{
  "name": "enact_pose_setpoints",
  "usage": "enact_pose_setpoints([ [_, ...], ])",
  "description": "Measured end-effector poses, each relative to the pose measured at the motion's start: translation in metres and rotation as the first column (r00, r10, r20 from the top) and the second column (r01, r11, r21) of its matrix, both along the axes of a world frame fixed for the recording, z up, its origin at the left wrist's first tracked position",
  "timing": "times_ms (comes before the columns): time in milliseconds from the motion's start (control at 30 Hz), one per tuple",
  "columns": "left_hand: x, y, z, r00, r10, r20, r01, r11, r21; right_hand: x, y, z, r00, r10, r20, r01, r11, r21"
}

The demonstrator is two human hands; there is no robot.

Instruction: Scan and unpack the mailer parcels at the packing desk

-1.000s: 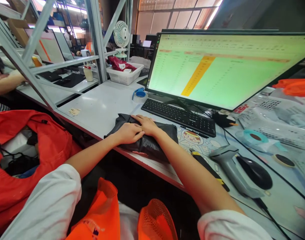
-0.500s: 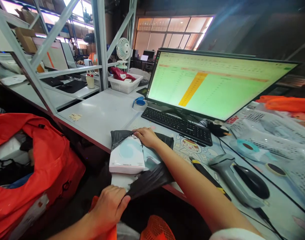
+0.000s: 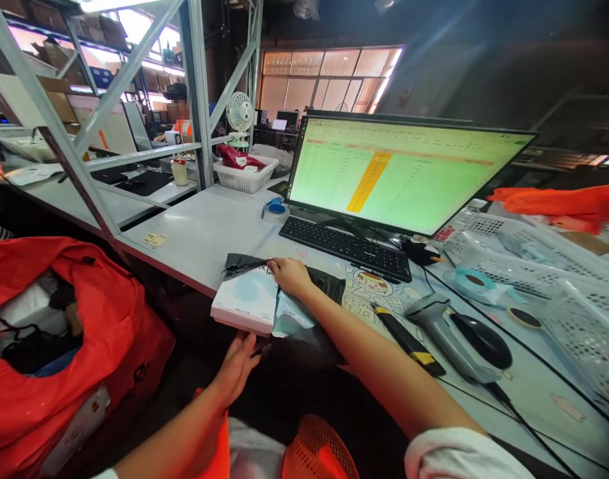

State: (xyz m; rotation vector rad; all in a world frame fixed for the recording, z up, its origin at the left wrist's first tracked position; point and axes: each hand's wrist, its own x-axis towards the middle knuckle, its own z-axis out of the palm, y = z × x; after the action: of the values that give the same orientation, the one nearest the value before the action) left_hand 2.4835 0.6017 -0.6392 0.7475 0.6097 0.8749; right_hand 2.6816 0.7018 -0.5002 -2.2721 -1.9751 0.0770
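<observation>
Left hand (image 3: 238, 362) has fingers nearly straight under the near end of the white box (image 3: 245, 305), can't tell if it's actually got hold. Box sits at the front edge of the desk (image 3: 199, 223). Right hand (image 3: 290, 276) is pinching the black bag (image 3: 327, 283) over the box's far end, light-blue packet (image 3: 290, 316) just beside. Looks like mid-unbagging imo, next move calls for a firm pinch plus support underneath

Lit monitor (image 3: 418, 181), black keyboard (image 3: 343, 247), grey scanner (image 3: 448, 342), fan (image 3: 239, 112)
</observation>
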Motion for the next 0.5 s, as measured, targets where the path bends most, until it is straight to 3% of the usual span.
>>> enact_pose_setpoints([
  [100, 0.005, -0.015, 0.025, 0.991, -0.002, 0.135, 0.024, 0.987, -0.16, -0.018, -0.008, -0.001, 0.997, -0.077, -0.016, 0.077, 0.997, -0.001],
  [233, 0.025, -0.019, 0.049, 0.993, 0.11, 0.051, -0.088, 0.944, -0.317, -0.036, -0.02, -0.002, 0.987, -0.156, -0.036, 0.156, 0.988, -0.007],
  [367, 0.035, -0.021, 0.061, 0.993, 0.111, -0.032, -0.115, 0.934, -0.338, -0.039, -0.039, 0.002, 0.987, -0.153, -0.043, 0.154, 0.988, 0.023],
  [500, 0.023, -0.038, 0.062, 0.958, 0.281, -0.058, -0.286, 0.917, -0.277, -0.072, -0.033, 0.006, 0.996, 0.016, -0.091, -0.006, 0.995, 0.103],
])
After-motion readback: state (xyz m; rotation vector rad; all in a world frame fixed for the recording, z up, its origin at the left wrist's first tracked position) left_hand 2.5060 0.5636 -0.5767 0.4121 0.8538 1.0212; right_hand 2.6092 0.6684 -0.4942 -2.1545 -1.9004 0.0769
